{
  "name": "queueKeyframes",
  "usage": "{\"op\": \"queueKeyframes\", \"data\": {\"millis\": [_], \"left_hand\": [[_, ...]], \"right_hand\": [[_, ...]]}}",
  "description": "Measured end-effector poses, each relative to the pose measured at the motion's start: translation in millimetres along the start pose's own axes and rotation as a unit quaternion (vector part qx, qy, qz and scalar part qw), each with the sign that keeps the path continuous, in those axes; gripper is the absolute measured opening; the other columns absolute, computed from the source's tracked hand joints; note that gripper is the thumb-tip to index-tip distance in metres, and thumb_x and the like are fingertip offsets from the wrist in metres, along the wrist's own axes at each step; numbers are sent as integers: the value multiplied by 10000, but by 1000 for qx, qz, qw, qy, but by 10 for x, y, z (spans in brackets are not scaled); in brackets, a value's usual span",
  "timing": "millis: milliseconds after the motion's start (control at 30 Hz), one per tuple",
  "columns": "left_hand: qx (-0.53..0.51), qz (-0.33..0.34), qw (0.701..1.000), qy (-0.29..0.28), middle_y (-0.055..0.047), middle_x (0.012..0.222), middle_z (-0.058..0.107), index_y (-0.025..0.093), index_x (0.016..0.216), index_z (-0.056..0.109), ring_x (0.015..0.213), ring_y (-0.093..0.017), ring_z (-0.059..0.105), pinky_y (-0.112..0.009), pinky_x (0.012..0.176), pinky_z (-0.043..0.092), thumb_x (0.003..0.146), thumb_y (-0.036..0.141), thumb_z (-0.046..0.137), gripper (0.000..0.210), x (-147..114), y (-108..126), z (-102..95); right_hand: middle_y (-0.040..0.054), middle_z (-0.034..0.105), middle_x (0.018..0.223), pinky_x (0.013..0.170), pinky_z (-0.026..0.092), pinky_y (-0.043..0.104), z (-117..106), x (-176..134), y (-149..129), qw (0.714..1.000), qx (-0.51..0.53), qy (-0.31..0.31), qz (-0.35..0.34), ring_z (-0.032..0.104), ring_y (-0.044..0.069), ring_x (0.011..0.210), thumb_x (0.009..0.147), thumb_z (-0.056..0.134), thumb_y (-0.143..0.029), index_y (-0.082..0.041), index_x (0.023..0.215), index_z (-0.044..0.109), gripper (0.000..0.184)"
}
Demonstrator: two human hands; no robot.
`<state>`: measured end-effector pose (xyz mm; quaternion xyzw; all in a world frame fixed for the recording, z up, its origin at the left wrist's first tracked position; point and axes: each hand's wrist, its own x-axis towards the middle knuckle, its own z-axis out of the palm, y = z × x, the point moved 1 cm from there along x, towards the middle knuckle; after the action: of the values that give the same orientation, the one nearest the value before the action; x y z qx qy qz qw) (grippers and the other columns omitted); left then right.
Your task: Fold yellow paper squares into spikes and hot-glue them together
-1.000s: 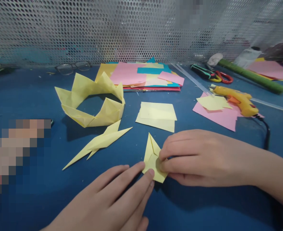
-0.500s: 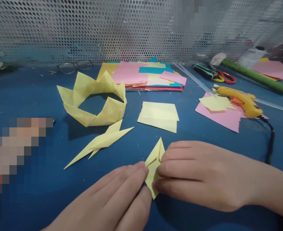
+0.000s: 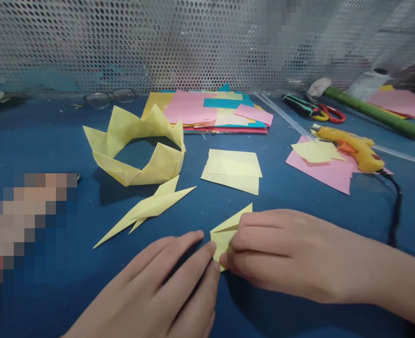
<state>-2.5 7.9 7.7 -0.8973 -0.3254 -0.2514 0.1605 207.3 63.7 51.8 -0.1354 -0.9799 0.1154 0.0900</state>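
A small folded piece of yellow paper [image 3: 223, 238] lies on the blue table, its pointed end up and to the right. My right hand [image 3: 292, 256] has its fingers closed over the paper's right side, thumb near the lower edge, hiding part of it. Flat on the table, my left hand [image 3: 165, 284] has its fingers stretched and a little apart; its fingertips touch the paper's left edge. Beyond the left hand rests a slender yellow folded-paper shape [image 3: 147, 206] with long points. Behind that stands a yellow paper ring with pointed tips [image 3: 158, 164], like a crown.
Two cut yellow paper pieces [image 3: 233, 169] lie ahead. A yellow glue gun [image 3: 351, 143] rests on pink paper scraps [image 3: 320, 173]. Coloured sheets [image 3: 193, 105], scissors [image 3: 334, 113], a green stick [image 3: 372, 110] and eyeglasses [image 3: 99, 99] sit before a perforated metal panel [image 3: 179, 47].
The folded paper has turned clockwise, its tip swinging right, under my right hand. My left fingers have spread and eased back from it.
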Motion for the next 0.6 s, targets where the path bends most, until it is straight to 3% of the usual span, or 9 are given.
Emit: {"op": "queueKeyframes", "data": {"millis": [167,367,600], "left_hand": [[-16,13,998,54,23,1081,736,210,1008,689,1133,-141,611,-268,1097,381,940,225,501,201,-53,21,12],[3,4,1000,-14,-59,1123,717,208,1120,669,1134,-235,630,-393,1046,476,875,406,572,329,23,54,21],[8,7,999,-42,-79,1142,706,201,1162,660,1136,-257,629,-412,1047,487,836,470,595,427,63,52,-6]], "right_hand": [[27,645,856,690,387,262,-29,-25,28,1000,18,-2,-18,442,143,721,993,453,-121,-112,853,716,299],[38,652,828,720,408,279,-75,-62,72,1000,13,13,2,517,146,746,979,496,-163,-132,762,703,301],[16,641,819,726,429,217,-65,-63,145,987,138,-3,86,578,111,796,894,580,-78,-134,863,710,145]]}}
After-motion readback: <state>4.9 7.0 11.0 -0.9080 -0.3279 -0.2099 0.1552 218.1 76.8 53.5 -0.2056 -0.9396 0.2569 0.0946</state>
